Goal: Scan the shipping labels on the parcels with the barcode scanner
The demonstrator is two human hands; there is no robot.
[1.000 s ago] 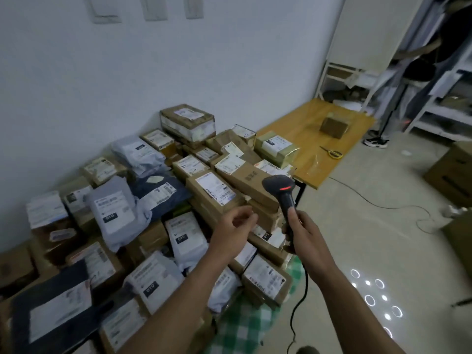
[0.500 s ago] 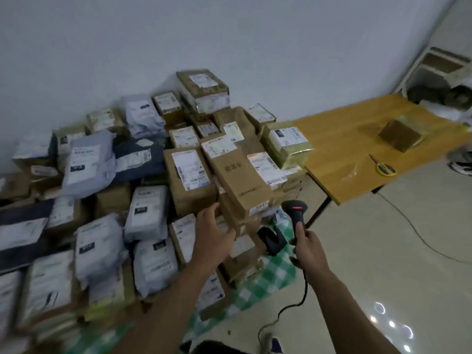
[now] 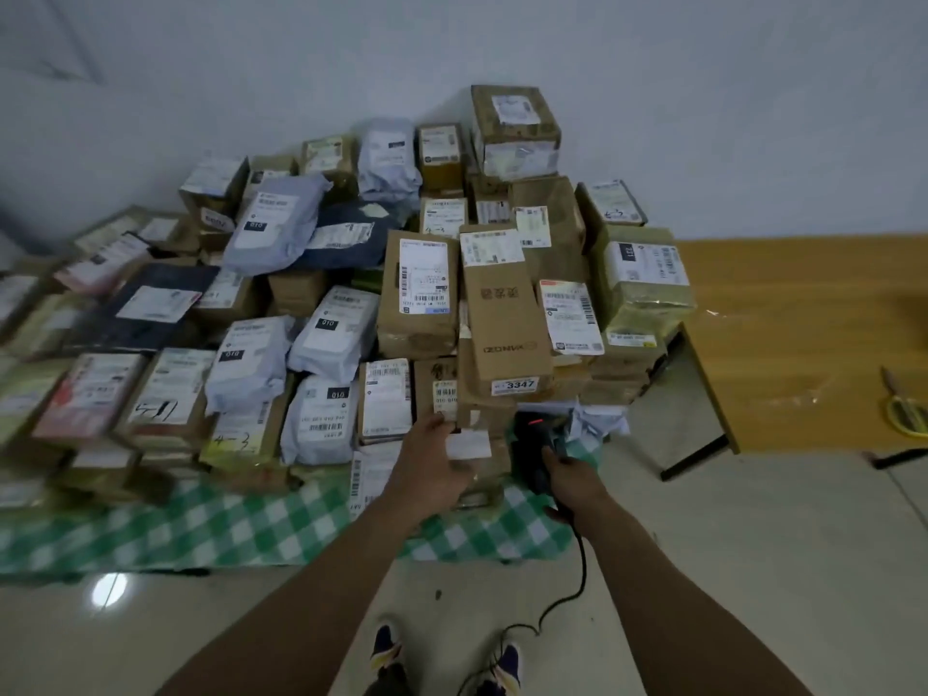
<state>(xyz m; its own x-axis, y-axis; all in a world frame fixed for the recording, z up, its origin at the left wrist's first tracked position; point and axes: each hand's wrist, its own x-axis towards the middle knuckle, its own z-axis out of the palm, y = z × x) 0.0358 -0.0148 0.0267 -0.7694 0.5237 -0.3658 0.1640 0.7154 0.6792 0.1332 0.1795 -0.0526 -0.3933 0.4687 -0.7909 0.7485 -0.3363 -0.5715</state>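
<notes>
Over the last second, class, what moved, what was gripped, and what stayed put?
The left hand dropped from higher on the pile and now grips a low front parcel. The right hand lowered the barcode scanner from above the pile to beside that parcel. The scanner stayed gripped; the pile and the scissors did not move.

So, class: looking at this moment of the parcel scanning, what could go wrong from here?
The scanner cable trails to the floor and loops beside the shoes; a step might snag it and jerk the barcode scanner from the right hand.
The left hand is on a low parcel below the tall brown box; pulling it out could topple the stack.
The labels sit crowded together, so the wrong one may be read.
</notes>
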